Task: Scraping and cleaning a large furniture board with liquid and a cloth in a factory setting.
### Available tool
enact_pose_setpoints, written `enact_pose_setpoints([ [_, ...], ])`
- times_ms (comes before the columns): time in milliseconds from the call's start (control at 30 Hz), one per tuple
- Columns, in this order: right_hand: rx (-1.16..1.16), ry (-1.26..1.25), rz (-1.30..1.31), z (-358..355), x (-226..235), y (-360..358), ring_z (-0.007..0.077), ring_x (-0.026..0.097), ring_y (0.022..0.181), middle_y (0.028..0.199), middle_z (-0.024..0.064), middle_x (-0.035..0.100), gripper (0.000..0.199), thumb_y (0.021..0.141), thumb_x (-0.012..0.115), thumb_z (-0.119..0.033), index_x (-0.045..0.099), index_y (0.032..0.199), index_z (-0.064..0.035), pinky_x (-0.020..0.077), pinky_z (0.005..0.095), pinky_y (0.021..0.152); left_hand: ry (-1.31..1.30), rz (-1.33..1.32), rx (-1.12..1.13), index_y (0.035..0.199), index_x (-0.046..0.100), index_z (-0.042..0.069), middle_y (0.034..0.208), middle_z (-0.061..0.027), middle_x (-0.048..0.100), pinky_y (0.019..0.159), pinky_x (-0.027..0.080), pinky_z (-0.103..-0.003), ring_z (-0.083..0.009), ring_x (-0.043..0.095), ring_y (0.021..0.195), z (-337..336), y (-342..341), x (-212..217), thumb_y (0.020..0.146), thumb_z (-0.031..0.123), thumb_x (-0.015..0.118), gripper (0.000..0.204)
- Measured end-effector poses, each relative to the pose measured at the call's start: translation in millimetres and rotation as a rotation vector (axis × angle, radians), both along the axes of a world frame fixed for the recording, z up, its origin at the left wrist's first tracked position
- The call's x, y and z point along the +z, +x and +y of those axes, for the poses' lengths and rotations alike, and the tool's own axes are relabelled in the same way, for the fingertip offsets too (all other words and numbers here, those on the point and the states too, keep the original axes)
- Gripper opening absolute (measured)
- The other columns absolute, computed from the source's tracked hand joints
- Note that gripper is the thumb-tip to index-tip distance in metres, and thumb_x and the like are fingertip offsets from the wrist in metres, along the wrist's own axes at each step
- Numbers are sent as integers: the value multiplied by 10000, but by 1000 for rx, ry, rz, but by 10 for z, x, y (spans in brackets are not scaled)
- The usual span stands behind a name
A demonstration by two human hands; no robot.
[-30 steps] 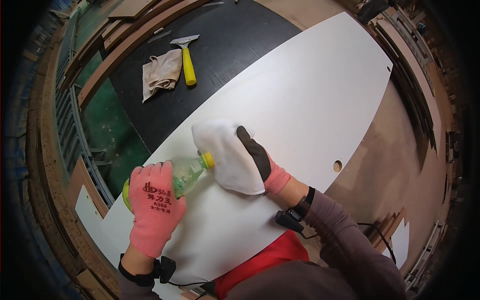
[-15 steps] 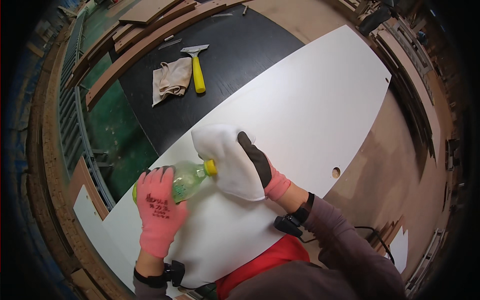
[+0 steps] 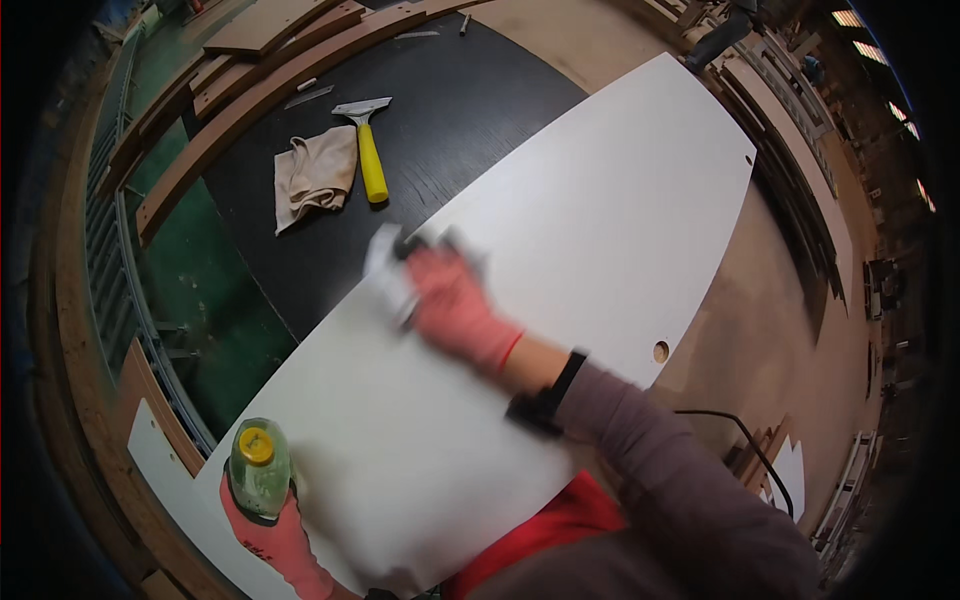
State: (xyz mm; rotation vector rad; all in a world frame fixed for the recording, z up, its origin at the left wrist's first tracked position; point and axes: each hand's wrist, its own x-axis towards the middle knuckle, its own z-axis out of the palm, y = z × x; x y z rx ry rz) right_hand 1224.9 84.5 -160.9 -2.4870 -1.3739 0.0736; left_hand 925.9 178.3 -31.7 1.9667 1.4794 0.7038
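A large white panel (image 3: 610,190) lies in front of me. My right hand (image 3: 450,305), in a pink glove with dark fingertips, presses a white cloth (image 3: 388,285) against the panel's far left edge; hand and cloth are smeared by motion. At the near left my left hand (image 3: 268,535), gloved alike, grips a clear green plastic bottle (image 3: 262,485) with a yellow cap, standing upright over the panel's edge. Beyond the panel, a scraper with a yellow handle (image 3: 371,165) lies beside a folded beige cloth (image 3: 318,178) on a black board.
The black board (image 3: 450,110) adjoins the panel's far side. Brown wooden strips (image 3: 240,105) are stacked at the far left, near a grey roller conveyor (image 3: 140,290). More boards lean at the right (image 3: 800,230). A black cable (image 3: 745,430) curves beside my right arm.
The bottle has moved from the cloth to the near left and turned upright in my left hand. My right hand has carried the white cloth to the panel's far left edge.
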Motion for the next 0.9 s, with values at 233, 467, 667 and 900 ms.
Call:
enact_pose_setpoints([
  [233,-565,57,-208,-204,32,1472,288,443,1208,1237,166,517,412,864,469,-234,489,1205,-3,209,457,1088,24,40,79,1233,509,28,1172,-91,567,966,414,-330,-219,539,1093,-42,-36,-80,646,-64,683,619],
  [467,293,278,534,778,116,-1224,301,434,1219,1228,184,513,402,819,501,-165,522,1181,10,152,478,1124,84,1,137,1238,507,25,1181,-90,564,979,404,-326,-212,542,1083,19,22,-29,636,-68,698,639],
  [667,276,394,616,684,77,-1124,318,464,1162,1182,153,537,338,813,522,-177,555,1117,-33,199,492,1092,126,-1,105,1237,507,19,1188,-95,555,968,405,-322,-212,532,1093,-22,12,1,638,-73,694,635],
  [900,-479,-27,-138,-235,-12,1425,253,361,1307,1370,138,437,529,847,454,-276,445,1304,-9,129,452,1126,49,3,110,1230,503,17,1178,-97,552,972,417,-342,-226,535,1087,-212,127,81,655,-73,672,606],
])
